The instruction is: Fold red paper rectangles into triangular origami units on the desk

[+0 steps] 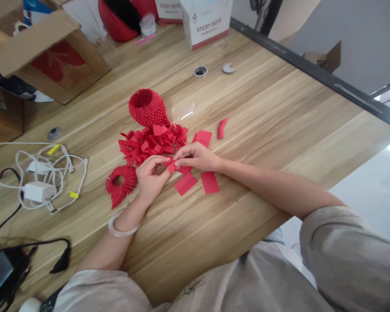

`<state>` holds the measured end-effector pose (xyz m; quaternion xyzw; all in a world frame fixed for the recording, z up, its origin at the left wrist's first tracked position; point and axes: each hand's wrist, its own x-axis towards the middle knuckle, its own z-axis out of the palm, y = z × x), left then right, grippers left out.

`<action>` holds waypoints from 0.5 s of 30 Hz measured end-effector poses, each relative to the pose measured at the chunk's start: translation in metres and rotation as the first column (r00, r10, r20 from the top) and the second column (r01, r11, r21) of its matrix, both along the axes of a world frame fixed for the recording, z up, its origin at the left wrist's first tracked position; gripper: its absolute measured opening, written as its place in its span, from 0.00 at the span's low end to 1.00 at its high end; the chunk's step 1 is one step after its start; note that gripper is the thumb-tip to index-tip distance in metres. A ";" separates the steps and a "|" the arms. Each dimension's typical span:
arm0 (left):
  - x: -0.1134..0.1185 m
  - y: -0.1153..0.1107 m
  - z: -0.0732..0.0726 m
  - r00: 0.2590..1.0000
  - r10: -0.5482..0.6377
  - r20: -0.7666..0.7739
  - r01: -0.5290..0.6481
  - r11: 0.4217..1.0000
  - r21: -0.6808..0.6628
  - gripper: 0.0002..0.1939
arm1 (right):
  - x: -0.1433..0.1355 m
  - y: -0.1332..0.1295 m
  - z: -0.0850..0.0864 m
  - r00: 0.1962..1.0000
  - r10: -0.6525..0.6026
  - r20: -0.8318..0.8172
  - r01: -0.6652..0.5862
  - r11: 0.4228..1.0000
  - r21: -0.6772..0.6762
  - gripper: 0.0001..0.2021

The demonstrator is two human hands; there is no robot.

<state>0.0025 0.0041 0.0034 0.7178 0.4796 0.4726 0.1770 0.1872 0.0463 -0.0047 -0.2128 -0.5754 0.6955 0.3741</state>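
Observation:
A small folded piece of red paper [172, 167] is pinched between the fingertips of my left hand [152, 177] and my right hand [197, 157]. Flat red paper rectangles [209, 182] lie under and beside my right hand. Behind my hands is a heap of folded red paper pieces [149, 141]. A round red vase-like form [147, 108] made of folded pieces stands behind the heap. To the left of my left hand lies a red ring [121, 183] with a pointed tail. A short curved row of joined red pieces [222, 128] sits at the right.
White cables and chargers [39, 190] lie at the left on the wooden table [263, 130]. An open cardboard box [58, 60] is at the back left, and a sticky note box [208, 26] at the back.

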 end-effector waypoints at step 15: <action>0.000 -0.001 0.002 0.998 -0.038 -0.052 0.039 0.999 0.009 0.09 | 0.000 0.000 0.000 0.990 -0.030 0.138 0.016 0.995 0.098 0.11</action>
